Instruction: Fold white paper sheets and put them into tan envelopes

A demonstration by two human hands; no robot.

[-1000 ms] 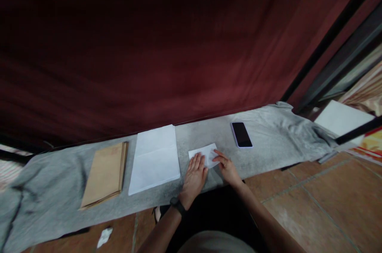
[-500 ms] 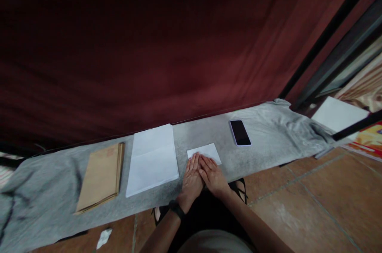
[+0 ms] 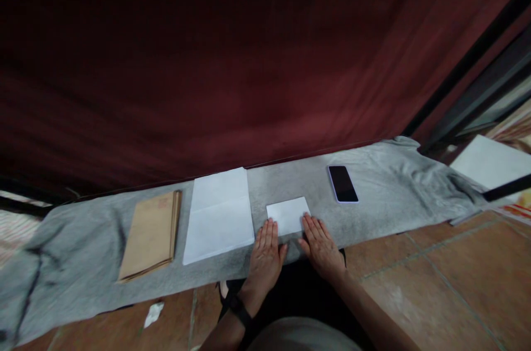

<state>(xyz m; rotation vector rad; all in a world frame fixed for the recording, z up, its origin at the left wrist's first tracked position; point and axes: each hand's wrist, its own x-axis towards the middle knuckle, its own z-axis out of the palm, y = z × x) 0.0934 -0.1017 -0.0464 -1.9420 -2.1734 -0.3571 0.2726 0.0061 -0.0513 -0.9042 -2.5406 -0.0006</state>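
Note:
A small folded sheet of white paper [image 3: 287, 215] lies flat on the grey cloth, close to the front edge. My left hand [image 3: 266, 254] rests flat with fingers stretched out, its fingertips at the paper's left edge. On the other side, my right hand [image 3: 321, 245] lies flat too, fingertips touching the paper's right edge. Neither hand grips anything. To the left is a stack of larger white sheets [image 3: 219, 215] with a faint crease across it.
Brown envelopes [image 3: 149, 235] are stacked left of the sheets. A phone [image 3: 343, 183] lies at the right. Grey cloth [image 3: 83, 262] covers the narrow bench before a dark red curtain [image 3: 257, 80]. A crumpled tissue [image 3: 154, 313] is on the tiled floor.
My hands were together over the folded paper and have slid apart to its two sides, so more of the paper shows. The view has shifted slightly.

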